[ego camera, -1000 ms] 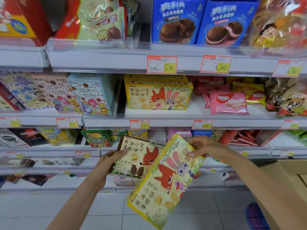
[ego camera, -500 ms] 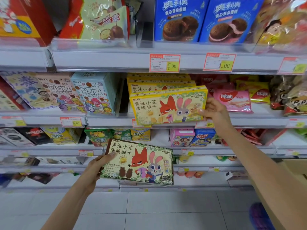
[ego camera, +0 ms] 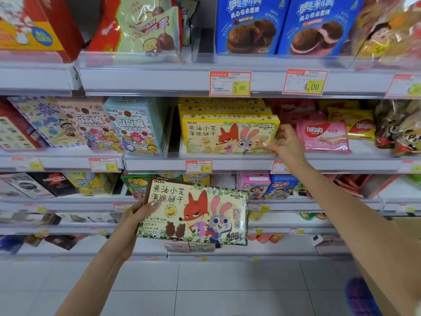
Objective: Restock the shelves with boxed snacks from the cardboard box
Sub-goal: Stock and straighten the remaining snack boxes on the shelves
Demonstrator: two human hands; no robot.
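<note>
Right now the person's right hand (ego camera: 286, 142) is gripping the right end of a yellow biscuit box (ego camera: 227, 135), with the thumb lying on the front near the lower corner and the other fingers curling round the end. That box is standing upright on the middle shelf (ego camera: 250, 164), facing out, in front of matching boxes (ego camera: 223, 106) whose tops are showing behind it. Just to the right of the hand, a pink wafer pack (ego camera: 323, 135) is sitting on the same shelf.

Lower down, the left hand (ego camera: 136, 221) is holding a brown-edged biscuit box (ego camera: 200, 215) by its left end, the thumb pressing across the front and the fingers wrapping behind. This box is hanging in the air in front of the lower shelves, slightly tilted, with its face toward the camera.

Part of the cardboard box (ego camera: 409, 224) is showing at the right edge, beyond the right forearm. Blue cookie boxes (ego camera: 250, 26) are standing on the top shelf.
</note>
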